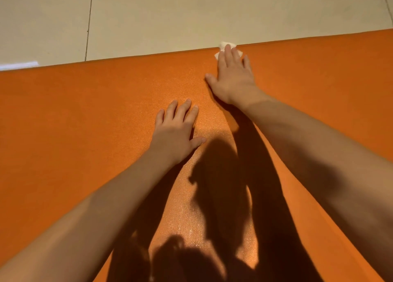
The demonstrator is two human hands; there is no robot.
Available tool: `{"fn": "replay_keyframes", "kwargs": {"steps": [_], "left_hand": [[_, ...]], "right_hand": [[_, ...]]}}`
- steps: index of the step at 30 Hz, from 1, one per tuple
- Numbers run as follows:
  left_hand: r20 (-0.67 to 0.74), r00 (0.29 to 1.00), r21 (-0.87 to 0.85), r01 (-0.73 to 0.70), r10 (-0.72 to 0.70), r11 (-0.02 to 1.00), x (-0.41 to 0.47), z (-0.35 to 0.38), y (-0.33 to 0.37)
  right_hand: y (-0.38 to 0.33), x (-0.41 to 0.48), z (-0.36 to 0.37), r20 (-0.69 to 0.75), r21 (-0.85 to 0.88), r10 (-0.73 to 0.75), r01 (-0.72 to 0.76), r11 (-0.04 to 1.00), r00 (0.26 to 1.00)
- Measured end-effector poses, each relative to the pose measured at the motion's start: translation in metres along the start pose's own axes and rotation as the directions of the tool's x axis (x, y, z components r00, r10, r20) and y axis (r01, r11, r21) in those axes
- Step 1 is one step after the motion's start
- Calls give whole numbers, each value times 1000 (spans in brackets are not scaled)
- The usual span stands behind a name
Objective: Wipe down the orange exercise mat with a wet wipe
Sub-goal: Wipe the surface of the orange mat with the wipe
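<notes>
With right hand point(230, 73) fingers spread flat on wipe point(225, 45) at mat point(85, 111) edge (left hand point(176, 131) splayed, bracing), pull back under even pressure.

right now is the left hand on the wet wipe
No, the right hand presses the wet wipe at the mat edge; the left hand rests on bare mat.
</notes>
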State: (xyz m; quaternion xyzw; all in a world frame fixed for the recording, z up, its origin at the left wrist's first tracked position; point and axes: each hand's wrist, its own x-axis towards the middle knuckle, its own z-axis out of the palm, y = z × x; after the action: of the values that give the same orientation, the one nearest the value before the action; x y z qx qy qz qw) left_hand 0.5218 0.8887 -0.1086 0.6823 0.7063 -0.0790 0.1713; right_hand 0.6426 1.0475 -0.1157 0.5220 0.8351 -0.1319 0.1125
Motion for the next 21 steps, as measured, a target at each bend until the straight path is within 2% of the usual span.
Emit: {"fn": "replay_keyframes", "kwargs": {"steps": [3,5,8,9,11,13,14,16,18,19,21], "left_hand": [[10,1000,7,10,-10,1000,-1,-1,0],[29,999,15,18,-18,1000,-1,-2,2],[52,998,-13,27,-27,1000,0,-4,4],[58,998,-22,32,-31,999,0,-4,5],[66,997,-6,37,-36,999,-1,-4,6],[72,997,19,41,-42,999,-2,-3,7],[72,996,27,43,-44,999,-2,-3,8],[84,995,35,43,-46,998,-1,-3,9],[85,995,38,46,-49,998,-1,-4,9],[82,995,42,50,-53,998,-1,-4,9],[89,994,54,54,-59,997,-1,-4,9]], "right_hand": [[7,-7,6,-3,-40,-179,179,983,984],[26,-1,2,-20,-74,-120,118,990,993],[37,6,-5,-11,-6,122,-122,993,992],[32,4,-3,-9,18,128,-127,992,992],[26,-4,4,-23,38,30,-30,999,999],[37,-14,8,-29,-5,-100,99,995,995],[47,-14,8,-37,-35,-111,109,993,993],[62,-14,5,-63,-54,1,-4,999,998],[59,-16,6,-74,0,126,-127,992,989],[51,-20,9,-74,25,128,-127,992,989],[41,-31,17,-68,50,27,-24,998,997]]}}
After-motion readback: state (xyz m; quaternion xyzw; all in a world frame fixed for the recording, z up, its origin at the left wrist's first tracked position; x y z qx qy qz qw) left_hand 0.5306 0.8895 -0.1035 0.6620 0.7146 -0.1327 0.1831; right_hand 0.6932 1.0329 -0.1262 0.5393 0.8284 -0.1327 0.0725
